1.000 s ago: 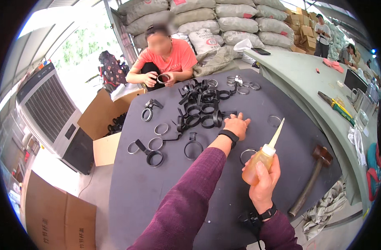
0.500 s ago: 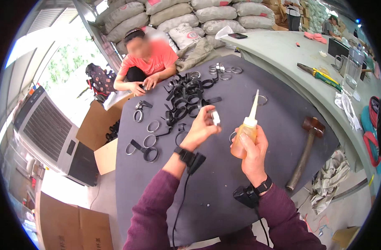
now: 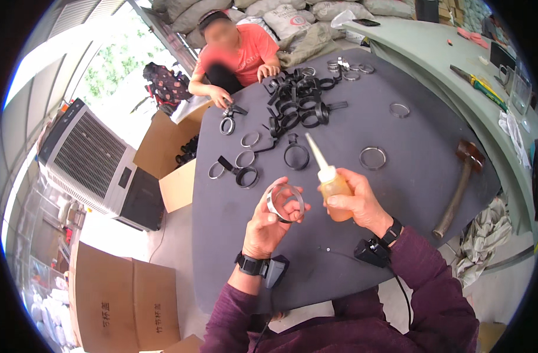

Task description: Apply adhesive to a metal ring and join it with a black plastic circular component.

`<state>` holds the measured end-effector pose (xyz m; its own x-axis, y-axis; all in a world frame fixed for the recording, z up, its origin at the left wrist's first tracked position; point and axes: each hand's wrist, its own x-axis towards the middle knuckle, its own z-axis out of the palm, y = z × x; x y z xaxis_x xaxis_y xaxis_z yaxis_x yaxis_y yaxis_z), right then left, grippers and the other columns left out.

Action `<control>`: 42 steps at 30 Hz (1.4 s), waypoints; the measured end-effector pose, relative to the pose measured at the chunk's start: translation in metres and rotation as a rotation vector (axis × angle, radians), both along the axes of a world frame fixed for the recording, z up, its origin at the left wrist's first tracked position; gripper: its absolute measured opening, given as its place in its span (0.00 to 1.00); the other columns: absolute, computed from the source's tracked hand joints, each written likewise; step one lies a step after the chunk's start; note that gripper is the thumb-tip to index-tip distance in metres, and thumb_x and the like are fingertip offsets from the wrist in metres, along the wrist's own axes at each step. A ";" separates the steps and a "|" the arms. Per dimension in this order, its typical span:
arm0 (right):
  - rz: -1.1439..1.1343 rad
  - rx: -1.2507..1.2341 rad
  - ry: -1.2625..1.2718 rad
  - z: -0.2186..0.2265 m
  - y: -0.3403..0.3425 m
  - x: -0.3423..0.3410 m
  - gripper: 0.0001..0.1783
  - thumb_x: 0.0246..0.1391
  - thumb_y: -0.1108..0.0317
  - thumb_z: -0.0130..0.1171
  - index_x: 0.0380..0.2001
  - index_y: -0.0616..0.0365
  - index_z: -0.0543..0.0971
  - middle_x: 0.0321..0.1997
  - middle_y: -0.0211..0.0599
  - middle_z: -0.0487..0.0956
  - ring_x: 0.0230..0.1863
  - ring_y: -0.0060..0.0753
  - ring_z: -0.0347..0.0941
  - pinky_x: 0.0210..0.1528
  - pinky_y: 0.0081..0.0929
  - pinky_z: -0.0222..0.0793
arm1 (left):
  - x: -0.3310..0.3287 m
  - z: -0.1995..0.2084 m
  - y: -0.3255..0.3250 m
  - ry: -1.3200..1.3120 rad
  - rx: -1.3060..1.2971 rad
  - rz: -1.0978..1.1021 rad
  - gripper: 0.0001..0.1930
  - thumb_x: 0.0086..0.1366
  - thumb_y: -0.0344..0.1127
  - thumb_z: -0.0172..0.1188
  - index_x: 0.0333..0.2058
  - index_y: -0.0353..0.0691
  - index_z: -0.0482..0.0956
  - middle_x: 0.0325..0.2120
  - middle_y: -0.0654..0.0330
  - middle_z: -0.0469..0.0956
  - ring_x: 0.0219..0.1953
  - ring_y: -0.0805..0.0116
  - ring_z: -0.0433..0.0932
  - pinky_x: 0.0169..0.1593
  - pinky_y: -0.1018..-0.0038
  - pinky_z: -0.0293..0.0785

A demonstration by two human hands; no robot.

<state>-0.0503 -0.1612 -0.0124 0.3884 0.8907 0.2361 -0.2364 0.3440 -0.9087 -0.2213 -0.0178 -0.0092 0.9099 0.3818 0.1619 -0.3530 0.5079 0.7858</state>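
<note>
My left hand (image 3: pixel 262 230) is closed round a shiny metal ring (image 3: pixel 271 203), its fingers passing behind and through the band. The ring is tilted, so its opening shows. In my right hand (image 3: pixel 366 203) is a squeeze bottle (image 3: pixel 335 187) of yellowish liquid. Its long white nozzle leans up and to the left, above the table and apart from the ring. Just beyond the nozzle lies a black ring with a tab (image 3: pixel 296 156). A loose metal ring (image 3: pixel 372 157) rests on the table past my right hand.
Black ringed parts (image 3: pixel 298 105) form a heap on the dark table (image 3: pixel 369 253). Several metal rings lie about. A wooden-handled mallet (image 3: pixel 470 156) is at the right, pliers (image 3: pixel 480 88) on the green bench. Across the table, a co-worker's hand (image 3: pixel 221 97) touches a black part.
My left hand has drawn the ring closer and turned its opening into view. The bottle has tipped leftward. The co-worker's hands have moved apart. The whole view has shifted.
</note>
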 end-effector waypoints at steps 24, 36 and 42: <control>0.404 -0.023 0.404 -0.006 0.003 -0.009 0.29 0.52 0.56 0.55 0.53 0.64 0.69 0.37 0.40 0.75 0.34 0.29 0.74 0.36 0.28 0.73 | 0.003 -0.021 -0.012 0.179 1.027 0.636 0.26 0.67 0.41 0.51 0.60 0.34 0.61 0.35 0.59 0.75 0.34 0.73 0.75 0.36 0.78 0.71; 0.418 -0.049 0.420 -0.011 0.004 0.005 0.23 0.54 0.59 0.53 0.48 0.65 0.70 0.37 0.42 0.77 0.31 0.34 0.75 0.34 0.31 0.73 | -0.002 -0.006 -0.014 0.136 0.547 0.075 0.43 0.50 0.39 0.72 0.63 0.39 0.59 0.42 0.60 0.73 0.35 0.72 0.75 0.37 0.76 0.75; 0.390 -0.109 0.417 -0.016 0.007 0.000 0.27 0.52 0.56 0.55 0.48 0.65 0.70 0.38 0.45 0.76 0.30 0.36 0.75 0.31 0.33 0.74 | 0.003 -0.004 -0.012 0.167 0.654 0.081 0.47 0.41 0.35 0.78 0.60 0.40 0.62 0.45 0.61 0.70 0.43 0.72 0.74 0.40 0.75 0.75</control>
